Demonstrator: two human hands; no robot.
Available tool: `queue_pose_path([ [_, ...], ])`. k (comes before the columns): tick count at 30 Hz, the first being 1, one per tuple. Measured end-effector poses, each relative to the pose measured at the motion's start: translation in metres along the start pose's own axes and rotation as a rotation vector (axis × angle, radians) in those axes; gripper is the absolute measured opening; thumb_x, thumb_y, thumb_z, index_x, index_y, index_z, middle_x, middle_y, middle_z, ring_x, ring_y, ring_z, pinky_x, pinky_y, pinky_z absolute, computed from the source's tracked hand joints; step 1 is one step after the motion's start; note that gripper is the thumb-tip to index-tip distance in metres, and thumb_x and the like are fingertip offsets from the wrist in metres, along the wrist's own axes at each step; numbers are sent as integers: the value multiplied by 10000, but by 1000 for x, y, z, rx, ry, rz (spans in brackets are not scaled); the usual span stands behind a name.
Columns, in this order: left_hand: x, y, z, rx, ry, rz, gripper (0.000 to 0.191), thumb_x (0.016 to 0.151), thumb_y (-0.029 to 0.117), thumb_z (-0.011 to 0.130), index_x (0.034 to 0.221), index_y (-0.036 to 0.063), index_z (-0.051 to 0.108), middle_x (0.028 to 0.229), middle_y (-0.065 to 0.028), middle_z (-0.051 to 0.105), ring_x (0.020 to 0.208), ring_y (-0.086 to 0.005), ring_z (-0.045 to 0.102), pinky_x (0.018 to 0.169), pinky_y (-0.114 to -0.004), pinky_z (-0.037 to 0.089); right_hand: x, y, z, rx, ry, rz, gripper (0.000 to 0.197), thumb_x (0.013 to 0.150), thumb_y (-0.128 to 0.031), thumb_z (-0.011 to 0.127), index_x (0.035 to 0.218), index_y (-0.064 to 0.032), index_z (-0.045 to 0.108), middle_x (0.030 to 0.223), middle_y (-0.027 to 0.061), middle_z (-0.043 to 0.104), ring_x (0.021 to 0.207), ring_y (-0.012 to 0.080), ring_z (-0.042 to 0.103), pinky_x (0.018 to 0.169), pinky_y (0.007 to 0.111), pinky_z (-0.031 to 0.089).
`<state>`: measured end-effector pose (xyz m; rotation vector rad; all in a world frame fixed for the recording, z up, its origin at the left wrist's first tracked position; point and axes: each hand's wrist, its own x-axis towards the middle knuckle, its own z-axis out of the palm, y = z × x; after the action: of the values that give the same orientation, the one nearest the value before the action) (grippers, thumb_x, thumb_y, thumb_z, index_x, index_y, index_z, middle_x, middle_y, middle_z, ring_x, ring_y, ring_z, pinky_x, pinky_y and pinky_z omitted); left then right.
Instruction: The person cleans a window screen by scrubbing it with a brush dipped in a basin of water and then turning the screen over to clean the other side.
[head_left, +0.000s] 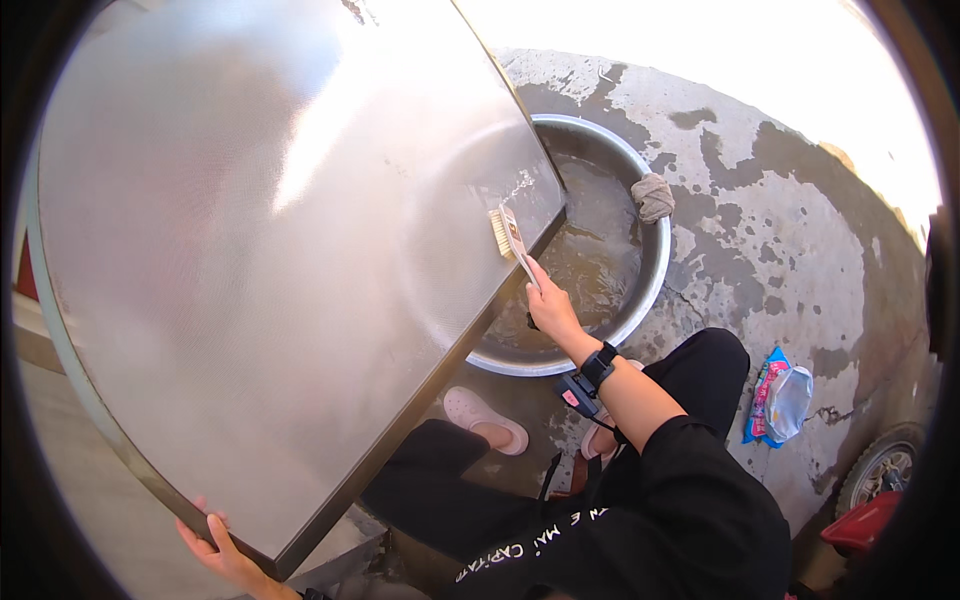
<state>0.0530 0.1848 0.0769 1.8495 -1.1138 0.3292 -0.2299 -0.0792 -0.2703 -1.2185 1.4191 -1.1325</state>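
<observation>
A large framed panel of fine mesh (247, 300) leans across the left of the view, with one corner over a round metal basin (656, 262) of murky water. My right hand (553, 306) grips the handle of a scrub brush (510, 232) near that corner. The brush's pale bristles face left, at the panel's surface; whether they touch it is hard to tell. A wet patch lies on the panel just above the brush head. At the lower left, my left hand (221, 559) holds the panel's frame edge, its fingers partly hidden by the frame.
A grey rag (653, 198) hangs over the basin's right rim. An opened blue and pink plastic packet (776, 397) lies on the wet, cracked concrete floor. At the lower right are a wheel (885, 465) and a red object (862, 521). My feet in pink clogs are beside the basin.
</observation>
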Motion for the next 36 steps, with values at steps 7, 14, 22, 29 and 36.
queue_pose_path([
  [7,-12,21,9,-42,-13,-56,417,761,230,644,990,-76,476,862,-141,548,746,-218,529,688,-311,449,15,90,-31,-267,93,333,426,800,-183,402,1210,-67,424,1026,259,544,975,389,515,843,427,396],
  [14,-13,-16,6,-143,-22,-91,418,805,73,500,1198,-19,393,1019,-78,527,729,-105,456,681,-233,385,-1,99,-69,-400,-36,172,544,755,-233,532,1217,16,388,1127,264,493,1063,374,465,903,380,365],
  [22,-18,-16,7,-259,-74,-108,408,773,15,499,1167,-30,404,1006,-99,530,724,-109,478,702,-237,401,-9,67,-72,-761,-39,-51,517,697,-283,597,1159,-74,497,1122,156,515,1050,331,463,879,405,378],
  [29,-24,-13,1,-282,-90,-107,409,769,-1,493,1167,-32,404,1001,-109,539,724,-112,501,695,-241,411,-12,29,-58,-695,-93,-177,382,717,-251,580,1061,-85,575,1003,144,565,935,297,534,826,381,418],
  [36,-30,0,-3,-312,-97,-134,407,761,-25,496,1157,-31,405,999,-107,554,719,-105,528,679,-224,426,-56,-34,19,195,-672,436,432,887,-308,449,1199,-20,367,990,106,553,825,203,574,721,302,471],
])
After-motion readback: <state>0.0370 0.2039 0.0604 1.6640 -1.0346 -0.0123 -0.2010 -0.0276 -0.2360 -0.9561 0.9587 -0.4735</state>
